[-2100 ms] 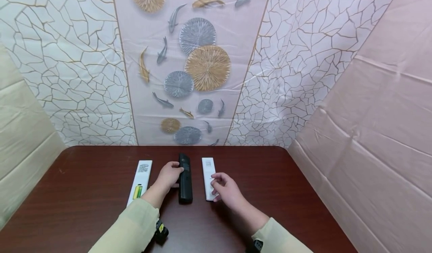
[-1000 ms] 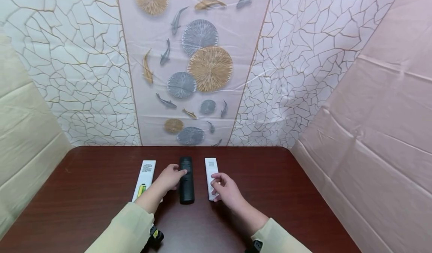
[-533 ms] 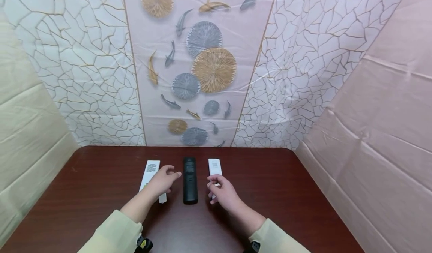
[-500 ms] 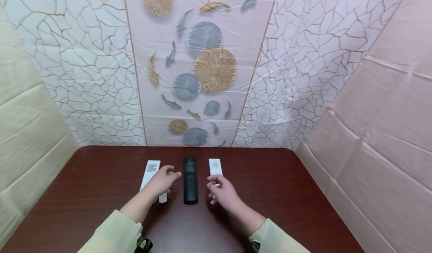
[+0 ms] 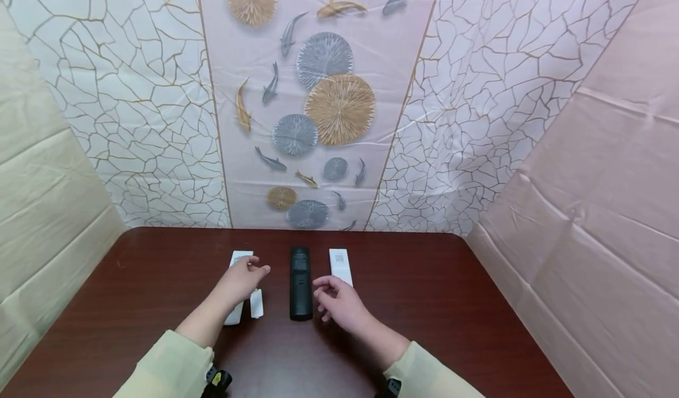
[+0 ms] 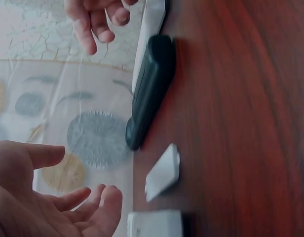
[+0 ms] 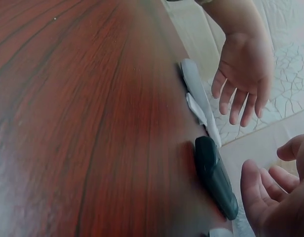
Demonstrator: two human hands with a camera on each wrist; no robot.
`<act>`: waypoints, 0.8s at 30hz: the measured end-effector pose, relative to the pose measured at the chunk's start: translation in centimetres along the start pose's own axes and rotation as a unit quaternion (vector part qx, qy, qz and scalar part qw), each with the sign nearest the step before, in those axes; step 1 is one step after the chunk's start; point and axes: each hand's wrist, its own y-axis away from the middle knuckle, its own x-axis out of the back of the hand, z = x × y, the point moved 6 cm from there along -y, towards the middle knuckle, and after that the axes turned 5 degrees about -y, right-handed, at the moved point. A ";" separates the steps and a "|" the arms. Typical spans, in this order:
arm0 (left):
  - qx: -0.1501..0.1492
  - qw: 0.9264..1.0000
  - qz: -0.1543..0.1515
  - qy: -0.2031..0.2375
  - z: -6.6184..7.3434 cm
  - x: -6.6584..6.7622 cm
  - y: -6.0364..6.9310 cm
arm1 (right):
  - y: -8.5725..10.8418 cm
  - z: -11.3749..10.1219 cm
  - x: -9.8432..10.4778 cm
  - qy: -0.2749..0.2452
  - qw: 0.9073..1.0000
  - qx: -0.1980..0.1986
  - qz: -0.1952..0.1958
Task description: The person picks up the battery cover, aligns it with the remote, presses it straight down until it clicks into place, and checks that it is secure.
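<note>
A black remote control [image 5: 300,286] lies back side up on the table between two white remotes. My left hand [image 5: 239,280] hovers over the left white remote [image 5: 233,315], hiding its middle, with fingers loosely bent and holding nothing. Beside that remote lies a small white battery cover [image 5: 257,303], also seen apart from it in the left wrist view. My right hand [image 5: 339,303] is held between the black remote and the right white remote [image 5: 340,265], covering the latter's near end. In the right wrist view, the right hand's relaxed fingers [image 7: 250,182] stay apart from the black remote [image 7: 212,175].
The brown wooden table [image 5: 414,303] reaches back to a patterned cloth wall [image 5: 339,109]. Plain cloth panels rise on the left [image 5: 58,209] and right [image 5: 594,209]. The sleeves and wrist cameras [image 5: 217,379] are near the table's front.
My left hand has let go of the black remote, which now lies flat, and moved left over the white remote. My right hand has shifted slightly left. The view has turned a little left.
</note>
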 end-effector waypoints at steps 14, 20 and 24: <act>0.012 0.993 0.044 -0.106 -1.6 2.5 -0.4 | -0.8 -1.7 -3.1 0.143 0.989 0.030 -0.035; 0.031 0.989 0.054 -0.134 -2.9 2.6 -1.0 | -1.2 -1.9 -4.6 0.197 0.978 0.042 -0.058; 0.041 0.985 0.066 -0.156 -3.4 2.7 -1.0 | -1.7 -1.9 -6.0 0.266 0.960 0.043 -0.075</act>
